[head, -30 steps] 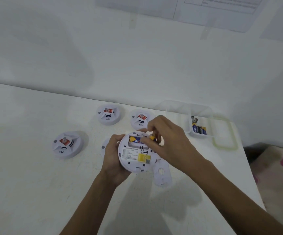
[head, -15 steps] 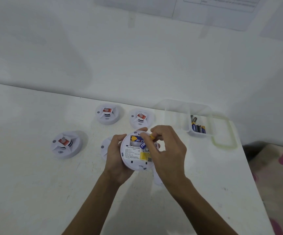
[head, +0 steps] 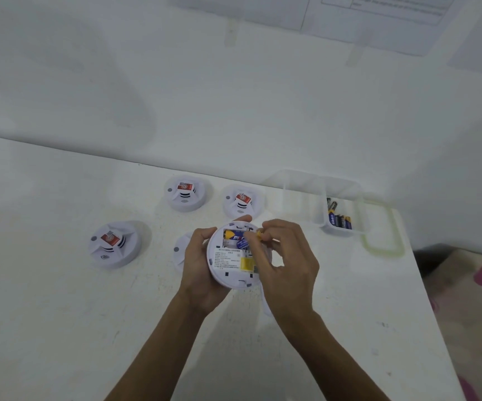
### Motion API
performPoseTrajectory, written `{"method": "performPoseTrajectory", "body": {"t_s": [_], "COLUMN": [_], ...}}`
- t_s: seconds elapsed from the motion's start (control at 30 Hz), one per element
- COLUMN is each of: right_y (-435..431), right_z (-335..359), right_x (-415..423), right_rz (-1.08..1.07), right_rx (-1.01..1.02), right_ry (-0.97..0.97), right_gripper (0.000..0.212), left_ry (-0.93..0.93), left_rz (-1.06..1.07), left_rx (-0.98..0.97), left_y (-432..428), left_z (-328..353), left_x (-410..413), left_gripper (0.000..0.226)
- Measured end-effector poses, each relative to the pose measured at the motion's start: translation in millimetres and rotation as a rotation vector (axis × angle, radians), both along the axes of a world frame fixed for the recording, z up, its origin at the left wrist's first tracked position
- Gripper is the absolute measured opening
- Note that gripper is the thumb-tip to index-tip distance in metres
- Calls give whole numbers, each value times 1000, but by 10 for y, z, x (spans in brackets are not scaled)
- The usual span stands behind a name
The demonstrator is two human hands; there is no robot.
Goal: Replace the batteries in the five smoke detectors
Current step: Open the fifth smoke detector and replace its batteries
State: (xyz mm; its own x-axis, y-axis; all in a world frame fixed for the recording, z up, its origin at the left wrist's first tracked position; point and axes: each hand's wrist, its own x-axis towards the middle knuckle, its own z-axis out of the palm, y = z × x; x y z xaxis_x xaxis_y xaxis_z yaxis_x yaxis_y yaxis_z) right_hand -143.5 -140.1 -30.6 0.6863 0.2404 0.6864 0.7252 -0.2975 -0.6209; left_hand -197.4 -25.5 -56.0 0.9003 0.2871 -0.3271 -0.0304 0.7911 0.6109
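Observation:
My left hand (head: 198, 267) grips a white smoke detector (head: 231, 267) turned back side up, its battery bay open. One blue and yellow battery (head: 234, 235) lies seated in the bay. My right hand (head: 286, 256) pinches a second blue and yellow battery (head: 248, 240), tilted with one end lifted over the bay. Three other detectors stand face up on the white table (head: 60, 314): one at the left (head: 114, 244), two further back (head: 186, 193) (head: 242, 201). A fourth (head: 182, 250) is mostly hidden behind my left hand.
A clear plastic box (head: 341, 209) holding several batteries stands at the back right, with its green-rimmed lid (head: 384, 233) beside it. A white detector cover plate (head: 266, 305) peeks out under my right wrist. The table's right edge drops to a patterned floor (head: 471, 299).
My right hand has come round in front of the detector and tipped the second battery up out of line with the bay. The detector has tilted slightly more toward me.

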Motion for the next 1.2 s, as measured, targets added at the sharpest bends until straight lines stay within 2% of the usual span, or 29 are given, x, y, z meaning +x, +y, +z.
{"method": "performPoseTrajectory", "body": {"t_s": [0.1, 0.2, 0.3, 0.37, 0.47, 0.6, 0.77, 0.97, 1.1, 1.13, 1.2], "right_y": [-18, -30, -14, -8, -15, -3, 54, 56, 56, 57, 36], "right_z": [-48, -35, -4, -25, -61, -78, -59, -59, -83, -80, -78], "right_x": [-27, -59, -126, -165, -190, -206, -247, -249, -243, -240, -225], "right_rz": [19, -21, -49, -56, -66, -116, -97, -40, -37, -30, 4], "right_rx": [-18, -44, -25, -15, -21, -55, -32, -111, -159, -155, -154], "right_ry": [12, 52, 234, 282, 263, 262, 325, 162, 75, 82, 92], "right_gripper": [41, 47, 39, 35, 33, 28, 27, 41, 35, 37, 44], "left_ry": [49, 76, 60, 54, 46, 31, 33, 28, -43, -69, -115], "left_rz": [7, 38, 32, 11, -6, -6, 1, 51, 3, -11, -35], "left_rx": [-13, -54, -53, -55, -64, -81, -58, -43, 14, 19, 4], "left_y": [23, 38, 7, -8, -1, 40, 60, 98, 100, 107, 119], "left_z": [-35, -45, 0, 26, 44, 1, -44, -35, 19, 16, -24], "left_x": [12, 11, 10, 11, 15, 15, -11, -33, -65, -74, -70], "left_gripper": [54, 56, 61, 64, 60, 67, 50, 48, 38, 40, 59]}}
